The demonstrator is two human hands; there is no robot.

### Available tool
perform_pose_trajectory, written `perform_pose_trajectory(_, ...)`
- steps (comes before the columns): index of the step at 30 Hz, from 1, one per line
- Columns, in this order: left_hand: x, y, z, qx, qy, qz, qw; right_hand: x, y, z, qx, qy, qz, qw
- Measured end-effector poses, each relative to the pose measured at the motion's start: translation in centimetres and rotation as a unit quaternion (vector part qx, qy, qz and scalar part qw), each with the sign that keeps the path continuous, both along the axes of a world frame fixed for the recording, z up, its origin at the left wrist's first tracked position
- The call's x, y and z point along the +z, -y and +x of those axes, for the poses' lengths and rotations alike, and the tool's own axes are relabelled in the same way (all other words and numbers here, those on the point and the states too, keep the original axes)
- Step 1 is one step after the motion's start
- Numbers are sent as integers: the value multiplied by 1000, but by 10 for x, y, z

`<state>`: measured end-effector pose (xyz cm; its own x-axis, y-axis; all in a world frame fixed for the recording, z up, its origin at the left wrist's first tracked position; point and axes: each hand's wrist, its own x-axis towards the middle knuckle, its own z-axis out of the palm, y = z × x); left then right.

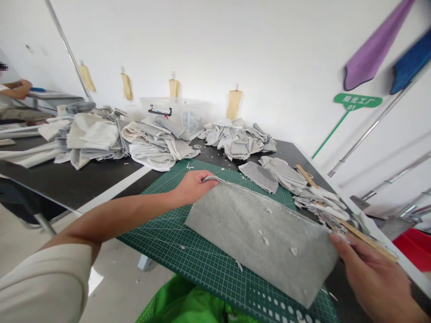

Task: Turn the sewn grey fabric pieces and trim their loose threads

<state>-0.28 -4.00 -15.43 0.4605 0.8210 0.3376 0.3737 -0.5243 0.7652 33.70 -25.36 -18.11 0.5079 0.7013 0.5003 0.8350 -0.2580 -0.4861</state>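
Note:
A folded piece of grey cloth [259,229] stretches between my hands over the green cutting mat [158,224]. My left hand [193,186] pinches its upper left corner between thumb and fingers. At the far right corner, my right hand [367,264] grips the cloth's edge with the thumb on top; some of its fingers are hidden. White lint scraps [266,241] lie on the cloth. Just beyond its upper edge rests a smaller grey cloth piece [259,176] on the mat.
Heaps of grey and white cloth [94,137] line the table's back, near a clear plastic box [191,112]. Wooden strips [306,176] and cloth scraps [319,199] lie on the right. Yellow gloves [234,104] hang on the wall. Another person's arm [16,91] shows at far left.

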Motion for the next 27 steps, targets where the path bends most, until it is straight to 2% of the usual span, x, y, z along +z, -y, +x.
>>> perform_pose_trajectory(3, -10, -26, 21, 10, -16, 0, 1000, 1, -34, 8, -11, -52, -66, 996)
perform_pose_trajectory(6, -23, -53, 38, 18, -39, 3, 999, -5, -65, 17, 0, -50, -94, 994)
perform_pose_trajectory(8, -33, -70, 48, 36, -59, -1, 998, -12, -85, 24, 20, -41, -110, 993)
perform_pose_trajectory(10, -42, -84, 57, 49, -80, -5, 996, -22, -103, 31, 11, -40, -103, 994)
perform_pose_trajectory(14, -60, -103, 75, 62, -154, -1, 986, -43, -131, 43, 31, -19, -136, 990)
perform_pose_trajectory(20, -83, -119, 90, 90, -223, 22, 970, -63, -153, 48, 40, -11, -164, 986)
perform_pose_trajectory(27, -97, -119, 86, 112, -247, 23, 962, -76, -154, 50, 19, -7, -181, 983)
